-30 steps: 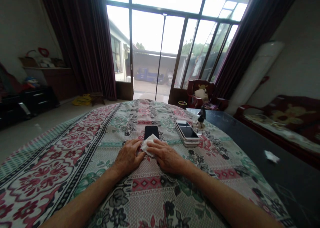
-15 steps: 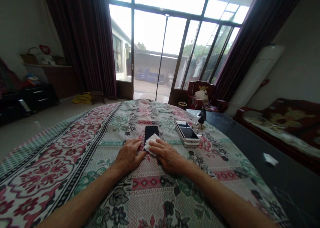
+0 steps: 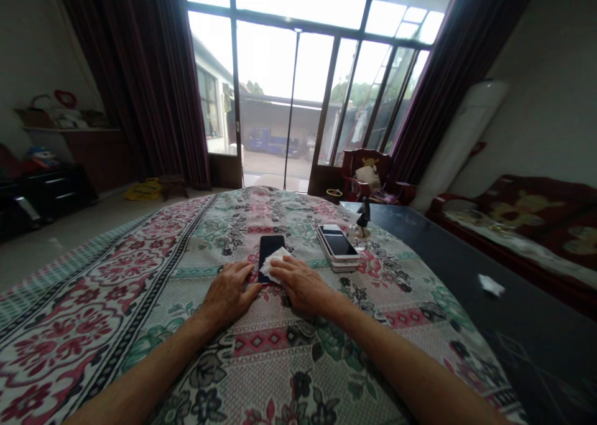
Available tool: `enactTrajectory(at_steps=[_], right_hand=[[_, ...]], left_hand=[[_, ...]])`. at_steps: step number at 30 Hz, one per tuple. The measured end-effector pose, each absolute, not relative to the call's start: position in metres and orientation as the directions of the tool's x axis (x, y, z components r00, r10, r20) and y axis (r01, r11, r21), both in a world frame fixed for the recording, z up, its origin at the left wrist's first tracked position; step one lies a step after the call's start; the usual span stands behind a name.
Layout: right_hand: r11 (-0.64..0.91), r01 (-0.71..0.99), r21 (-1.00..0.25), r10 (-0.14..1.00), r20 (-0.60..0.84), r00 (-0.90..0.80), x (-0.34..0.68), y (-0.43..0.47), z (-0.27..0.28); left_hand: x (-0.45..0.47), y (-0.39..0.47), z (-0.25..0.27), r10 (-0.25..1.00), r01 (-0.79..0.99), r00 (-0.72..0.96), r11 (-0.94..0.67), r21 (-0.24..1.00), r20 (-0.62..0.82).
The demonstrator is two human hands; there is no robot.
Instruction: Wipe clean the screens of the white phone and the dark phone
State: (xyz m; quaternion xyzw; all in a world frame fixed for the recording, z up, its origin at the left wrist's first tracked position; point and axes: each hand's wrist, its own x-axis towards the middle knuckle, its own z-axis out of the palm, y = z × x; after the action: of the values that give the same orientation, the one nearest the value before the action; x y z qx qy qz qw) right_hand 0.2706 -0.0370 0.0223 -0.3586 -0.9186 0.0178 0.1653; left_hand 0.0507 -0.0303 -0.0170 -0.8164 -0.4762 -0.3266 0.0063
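Note:
A dark smartphone (image 3: pixel 271 246) lies flat on the patterned tablecloth (image 3: pixel 261 341) in front of me. My right hand (image 3: pixel 303 283) presses a crumpled white tissue (image 3: pixel 274 262) onto the phone's screen, its fingers over the tissue. At the phone's left lower edge rests my left hand (image 3: pixel 231 291), fingers stretched out and thumb near the bottom corner; nothing is held in it. The lower right part of the phone is hidden under the tissue and right hand.
Right of the phone sits a stack of white-edged devices (image 3: pixel 338 247), with a dark figurine (image 3: pixel 363 214) behind it. Another white tissue (image 3: pixel 491 285) lies on the dark table (image 3: pixel 522 325) at right. Farther back are a wooden chair (image 3: pixel 368 170) and glass doors (image 3: pixel 265 101).
The whole view has shifted, so the table and hands appear slightly farther left. The right hand stays on the phone with the tissue; the left hand keeps its place beside it.

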Motion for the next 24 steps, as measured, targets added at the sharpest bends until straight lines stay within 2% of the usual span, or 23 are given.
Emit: enactTrajectory(at_steps=[3, 10, 17, 24], right_hand=[[0.735, 0.662, -0.146, 0.671, 0.298, -0.679, 0.272, -0.037, 0.023], [0.813, 0.573, -0.104, 0.576, 0.283, -0.766, 0.259, -0.038, 0.024], [0.712, 0.701, -0.038, 0.682, 0.274, -0.678, 0.243, 0.002, 0.025], [0.796, 0.599, -0.091, 0.601, 0.242, -0.762, 0.249, -0.028, 0.028]], left_hand=[[0.051, -0.031, -0.016, 0.780, 0.785, 0.335, -0.541, 0.301, 0.528], [0.053, -0.031, -0.015, 0.793, 0.794, 0.346, -0.532, 0.294, 0.501], [0.052, -0.029, -0.019, 0.807, 0.806, 0.325, -0.510, 0.302, 0.494], [0.053, -0.030, -0.015, 0.814, 0.818, 0.301, -0.488, 0.304, 0.498]])
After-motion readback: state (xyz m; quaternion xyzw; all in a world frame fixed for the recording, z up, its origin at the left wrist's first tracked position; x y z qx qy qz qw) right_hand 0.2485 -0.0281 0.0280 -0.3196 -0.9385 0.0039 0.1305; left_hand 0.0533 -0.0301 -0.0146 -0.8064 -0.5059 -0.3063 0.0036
